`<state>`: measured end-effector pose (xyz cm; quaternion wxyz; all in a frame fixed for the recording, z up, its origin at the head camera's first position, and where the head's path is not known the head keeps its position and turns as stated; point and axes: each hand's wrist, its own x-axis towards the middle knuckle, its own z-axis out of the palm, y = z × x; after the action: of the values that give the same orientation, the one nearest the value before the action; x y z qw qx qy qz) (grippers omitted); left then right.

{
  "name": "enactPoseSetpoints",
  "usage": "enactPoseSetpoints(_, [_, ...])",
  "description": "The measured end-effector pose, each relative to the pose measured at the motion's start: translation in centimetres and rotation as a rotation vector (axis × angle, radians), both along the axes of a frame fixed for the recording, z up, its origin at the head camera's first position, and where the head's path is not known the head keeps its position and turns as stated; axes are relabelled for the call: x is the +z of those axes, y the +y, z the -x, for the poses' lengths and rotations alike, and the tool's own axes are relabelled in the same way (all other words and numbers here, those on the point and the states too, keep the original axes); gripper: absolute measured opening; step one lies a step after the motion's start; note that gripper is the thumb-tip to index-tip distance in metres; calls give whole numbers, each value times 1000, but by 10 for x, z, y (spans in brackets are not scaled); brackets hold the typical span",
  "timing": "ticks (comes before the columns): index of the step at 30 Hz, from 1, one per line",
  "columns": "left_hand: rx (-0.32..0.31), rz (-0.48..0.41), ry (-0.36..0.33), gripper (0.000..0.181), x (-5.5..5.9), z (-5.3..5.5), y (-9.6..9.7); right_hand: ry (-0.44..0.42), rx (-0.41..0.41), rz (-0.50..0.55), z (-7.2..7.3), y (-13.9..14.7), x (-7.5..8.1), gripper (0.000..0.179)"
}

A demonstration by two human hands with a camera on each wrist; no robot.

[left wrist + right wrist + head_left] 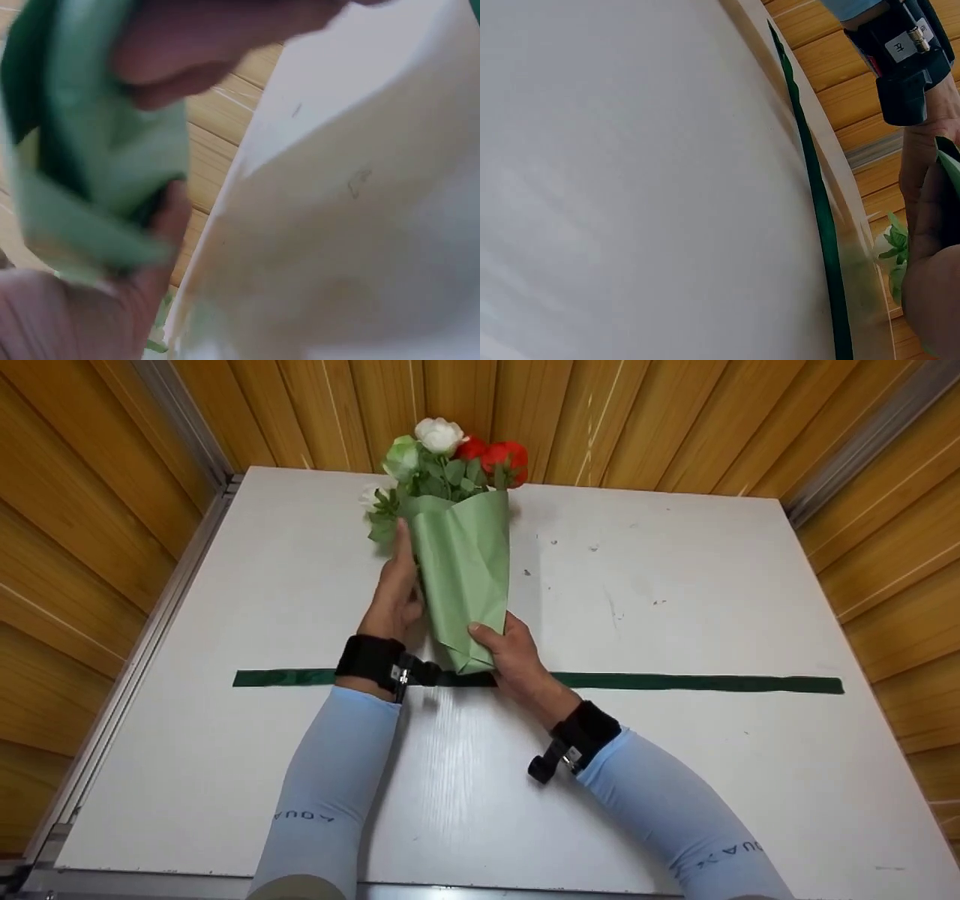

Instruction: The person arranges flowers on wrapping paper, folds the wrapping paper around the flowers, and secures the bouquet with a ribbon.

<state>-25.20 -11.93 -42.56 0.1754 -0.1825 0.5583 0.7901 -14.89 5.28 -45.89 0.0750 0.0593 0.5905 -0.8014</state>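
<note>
A bouquet wrapped in light green paper [465, 570] is held up over the table. White flowers [439, 436], a pale green one and red flowers [505, 461] show above leaves at its top. My right hand [517, 656] grips the wrap's lower end, thumb across the front; its other fingers are hidden behind. My left hand [394, 592] lies along the wrap's left side with fingers extended upward. In the left wrist view, the wrap [90, 217] is blurred between both hands. At the right wrist view's edge, only a bit of the paper [951, 169] shows.
The white table [675, 585] has a dark green tape strip [697, 682] running across it. Wood-look panels [600, 420] stand behind and at both sides, with metal rails at the corners. Both wrists wear black camera bands [371, 658].
</note>
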Motion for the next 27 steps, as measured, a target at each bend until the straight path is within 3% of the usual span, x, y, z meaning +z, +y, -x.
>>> enactPoseSetpoints(4, [-92, -62, 74, 68, -3, -2, 5, 7, 23, -41, -2, 2, -2, 31])
enactPoseSetpoints(10, [-20, -206, 149, 59, -6, -2, 14, 26, 123, -122, -4, 14, -2, 26])
enactPoseSetpoints(14, [-54, -304, 160, 55, -3, -5, 15, 73, 186, -200, -5, 25, 0, 25])
enactPoseSetpoints(17, [-75, -312, 165, 54, -2, -6, 16, 83, 228, -243, -4, 32, 1, 26])
enactPoseSetpoints(20, [-81, -272, 199, 54, -3, -7, 18, 41, 274, -216, -1, 38, 4, 31])
enactPoseSetpoints(23, [-128, -242, 252, 53, -4, -8, 21, -46, 296, -117, 5, 45, 11, 37])
enactPoseSetpoints(27, [-223, -250, 290, 52, -4, -11, 28, -124, 230, 13, 16, 61, 21, 43])
